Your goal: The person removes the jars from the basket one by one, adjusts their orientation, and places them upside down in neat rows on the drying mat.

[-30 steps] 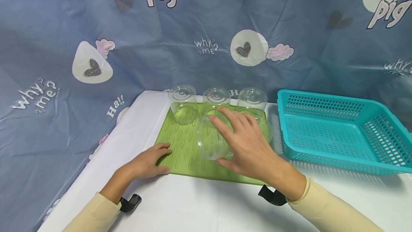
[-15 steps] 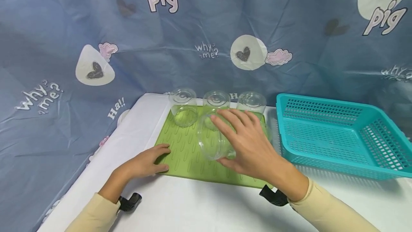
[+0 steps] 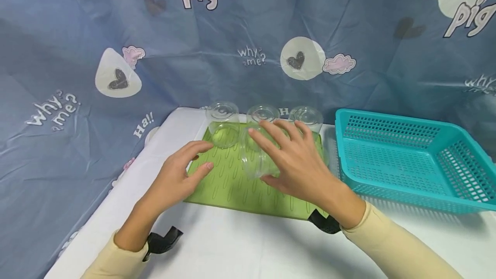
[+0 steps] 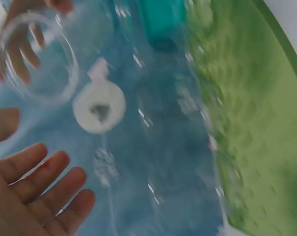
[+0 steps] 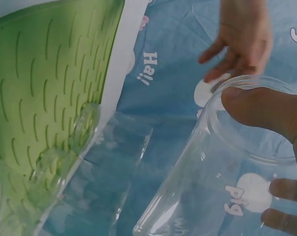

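Note:
My right hand (image 3: 300,167) grips a clear plastic cup (image 3: 251,160) and holds it on its side above the green mat (image 3: 228,190), mouth facing left. In the right wrist view the thumb (image 5: 261,108) lies across the cup's rim (image 5: 212,118). To the left, my left hand (image 3: 174,178) hovers near the mat's left edge with fingers spread, apart from the cup and holding nothing. Three more clear cups stand upside down along the mat's back: a left one (image 3: 222,119), a middle one (image 3: 263,112) and a right one (image 3: 308,115), partly hidden by my right hand.
A turquoise perforated basket (image 3: 387,118) stands right of the mat. White cloth (image 3: 240,244) covers the table, and a blue printed curtain (image 3: 240,16) hangs just behind the cups. Black wrist mounts (image 3: 162,242) sit under both wrists.
My left hand has lifted off the mat's left edge and moved up and forward, towards the cup. The held cup has shifted slightly away from me and turned a little.

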The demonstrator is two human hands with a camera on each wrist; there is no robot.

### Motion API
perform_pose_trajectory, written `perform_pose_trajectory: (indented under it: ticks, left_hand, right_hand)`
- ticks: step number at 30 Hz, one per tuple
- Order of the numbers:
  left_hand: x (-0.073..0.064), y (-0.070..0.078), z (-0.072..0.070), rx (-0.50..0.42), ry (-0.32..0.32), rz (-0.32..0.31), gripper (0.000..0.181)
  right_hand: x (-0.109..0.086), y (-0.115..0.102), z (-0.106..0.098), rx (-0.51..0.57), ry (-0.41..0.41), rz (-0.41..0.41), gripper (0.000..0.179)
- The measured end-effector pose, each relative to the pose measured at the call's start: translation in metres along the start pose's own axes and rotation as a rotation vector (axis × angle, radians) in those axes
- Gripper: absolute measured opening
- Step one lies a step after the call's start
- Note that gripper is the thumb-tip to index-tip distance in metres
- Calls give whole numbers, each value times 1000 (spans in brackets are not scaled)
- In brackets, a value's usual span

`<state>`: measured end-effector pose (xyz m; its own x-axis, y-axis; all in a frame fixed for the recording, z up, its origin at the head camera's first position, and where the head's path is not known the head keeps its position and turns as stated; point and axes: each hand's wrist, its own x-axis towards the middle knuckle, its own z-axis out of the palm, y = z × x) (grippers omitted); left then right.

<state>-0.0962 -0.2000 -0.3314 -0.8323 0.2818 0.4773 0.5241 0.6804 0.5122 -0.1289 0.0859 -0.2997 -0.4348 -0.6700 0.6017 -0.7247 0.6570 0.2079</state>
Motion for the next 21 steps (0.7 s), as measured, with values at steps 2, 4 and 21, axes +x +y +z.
perform_pose_trajectory:
  ticks: [2, 4, 21]
  left_hand:
    - [2, 12, 2, -72, 3, 20, 51]
    - [5, 22, 6, -147, -25, 19, 64]
    - [22, 27, 22, -433, -14, -19, 89]
  right_hand:
    - [1, 0, 0, -12, -4, 2, 113]
    - [2, -1, 0, -19, -15, 4, 112]
    - [7, -9, -8, 123, 35, 56, 109]
